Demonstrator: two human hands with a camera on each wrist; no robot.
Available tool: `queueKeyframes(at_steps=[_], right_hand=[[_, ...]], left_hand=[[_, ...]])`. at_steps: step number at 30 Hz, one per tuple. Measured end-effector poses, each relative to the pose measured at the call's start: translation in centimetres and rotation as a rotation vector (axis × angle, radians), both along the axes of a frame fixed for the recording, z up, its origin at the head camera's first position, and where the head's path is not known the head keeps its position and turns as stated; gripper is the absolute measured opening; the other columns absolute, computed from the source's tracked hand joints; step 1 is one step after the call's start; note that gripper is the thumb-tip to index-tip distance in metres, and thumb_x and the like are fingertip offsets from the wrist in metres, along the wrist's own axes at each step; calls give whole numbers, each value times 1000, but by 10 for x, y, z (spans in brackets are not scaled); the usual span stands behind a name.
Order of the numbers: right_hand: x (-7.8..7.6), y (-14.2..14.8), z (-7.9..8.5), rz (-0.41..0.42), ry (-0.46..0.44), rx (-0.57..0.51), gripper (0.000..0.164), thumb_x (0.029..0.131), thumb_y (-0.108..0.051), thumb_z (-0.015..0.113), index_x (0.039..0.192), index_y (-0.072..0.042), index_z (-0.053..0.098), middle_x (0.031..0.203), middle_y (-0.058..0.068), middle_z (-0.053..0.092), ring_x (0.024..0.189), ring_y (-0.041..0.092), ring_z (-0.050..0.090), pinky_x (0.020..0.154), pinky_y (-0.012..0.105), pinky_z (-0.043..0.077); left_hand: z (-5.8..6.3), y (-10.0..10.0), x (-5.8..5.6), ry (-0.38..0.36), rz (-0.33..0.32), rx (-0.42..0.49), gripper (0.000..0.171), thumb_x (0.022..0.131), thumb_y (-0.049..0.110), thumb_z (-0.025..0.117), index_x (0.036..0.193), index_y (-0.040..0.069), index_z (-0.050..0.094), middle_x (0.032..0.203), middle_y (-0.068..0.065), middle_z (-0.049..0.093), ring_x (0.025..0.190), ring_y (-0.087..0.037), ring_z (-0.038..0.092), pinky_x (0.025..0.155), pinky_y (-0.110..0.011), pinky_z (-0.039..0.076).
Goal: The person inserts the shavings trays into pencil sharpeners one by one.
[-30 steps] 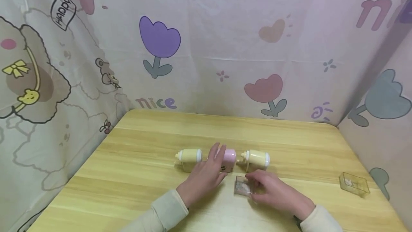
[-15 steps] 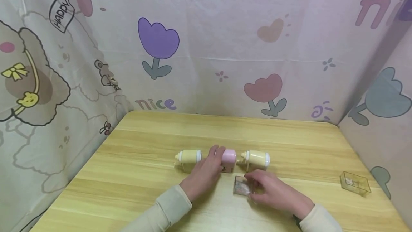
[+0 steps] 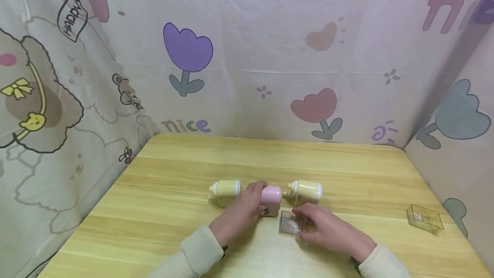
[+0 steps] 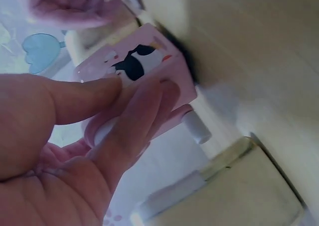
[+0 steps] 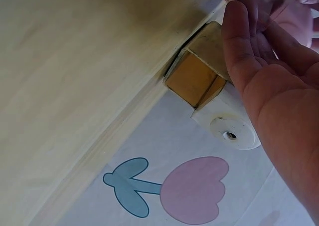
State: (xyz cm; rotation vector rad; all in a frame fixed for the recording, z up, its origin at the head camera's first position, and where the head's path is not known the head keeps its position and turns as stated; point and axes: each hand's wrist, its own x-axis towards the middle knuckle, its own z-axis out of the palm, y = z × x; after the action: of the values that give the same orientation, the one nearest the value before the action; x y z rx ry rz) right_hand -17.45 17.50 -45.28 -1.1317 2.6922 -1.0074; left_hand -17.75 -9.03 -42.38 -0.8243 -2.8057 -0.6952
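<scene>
My left hand [image 3: 239, 209] grips a pink pencil sharpener [image 3: 272, 194] at its side. In the left wrist view thumb and fingers pinch this sharpener [image 4: 182, 79], which shows a black-and-white print and a crank knob. Just to its right, my right hand [image 3: 326, 228] pinches the edge of a small clear shavings drawer [image 3: 287, 223] lying on the table. Greyish bits seem to lie in it. A yellow sharpener [image 3: 227, 188] stands at the left, another yellow sharpener [image 3: 309, 189] behind my right hand. In the right wrist view a sharpener [image 5: 209, 44] shows a hollow drawer slot.
An amber see-through drawer [image 3: 426, 222] sits near the right edge of the wooden table [image 3: 185, 162]. Printed cloth [image 3: 251, 33] hangs as walls behind and on both sides.
My left hand has drawn the pink sharpener a little toward the front edge, out of line with the yellow ones. The right hand and the clear drawer have stayed nearly in place.
</scene>
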Motion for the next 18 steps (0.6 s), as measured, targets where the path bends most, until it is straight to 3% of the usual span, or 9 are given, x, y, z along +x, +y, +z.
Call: queueKeyframes(at_steps=[9,18], right_hand=[[0,0,1,3,5,9,50,79,-23,74,121,-3,58,105,-2,60,89,8,55,76,28,51],[1,1,1,7,24,33,52,79,-24,74,123,-2,57,105,-2,60,90,9,55,77,29,51]], left_hand=[[10,0,21,-47,-28,-21,53,84,9,68,130,2,42,114,-16,56,98,-22,59,83,-26,50],[6,-1,26,-58,-20,5,51,85,8,66,129,3,41,113,-14,54,94,-20,59,79,-24,50]])
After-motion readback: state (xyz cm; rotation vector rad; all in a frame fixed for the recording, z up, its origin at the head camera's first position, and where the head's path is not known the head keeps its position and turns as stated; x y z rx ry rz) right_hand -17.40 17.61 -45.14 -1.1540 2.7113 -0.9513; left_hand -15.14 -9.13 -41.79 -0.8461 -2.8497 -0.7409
